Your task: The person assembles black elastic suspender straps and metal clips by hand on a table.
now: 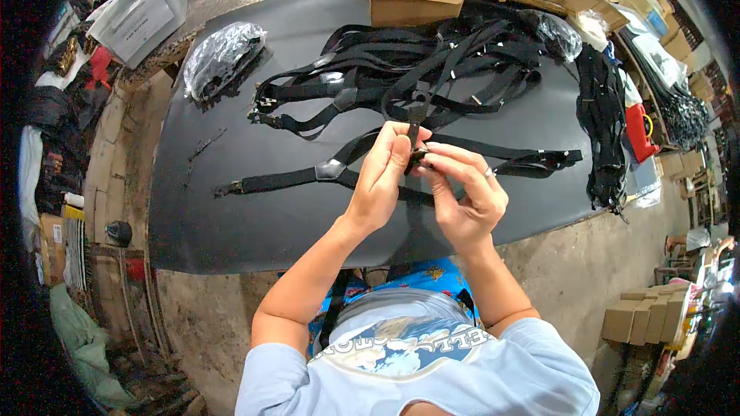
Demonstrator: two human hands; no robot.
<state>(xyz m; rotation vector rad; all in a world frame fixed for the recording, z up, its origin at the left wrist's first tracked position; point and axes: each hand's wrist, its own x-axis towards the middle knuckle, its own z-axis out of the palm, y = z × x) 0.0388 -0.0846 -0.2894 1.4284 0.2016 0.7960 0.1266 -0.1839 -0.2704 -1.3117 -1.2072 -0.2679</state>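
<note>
Two bare hands meet above a dark worktable [231, 235], both closed on one narrow black strap piece [414, 137]. The left hand [378, 177] grips it between thumb and flattened fingers, while the right hand [466, 189], wearing a ring, pinches its lower end with thumb and fingertips. The piece lies between the two hands, its upper part showing beyond the left fingertips; fine detail at the pinch is hidden. Just beneath, a set of black suspenders [281, 180] stretches across the tabletop, passing out to either side of the hands, with a shiny patch [331, 169] to their left. Beyond lies a tangled heap of black straps [455, 54], backed by a cardboard box [416, 0]. A clear plastic bag [223, 58] sits far left; a long black bundle [603, 123] drapes the right edge.
</note>
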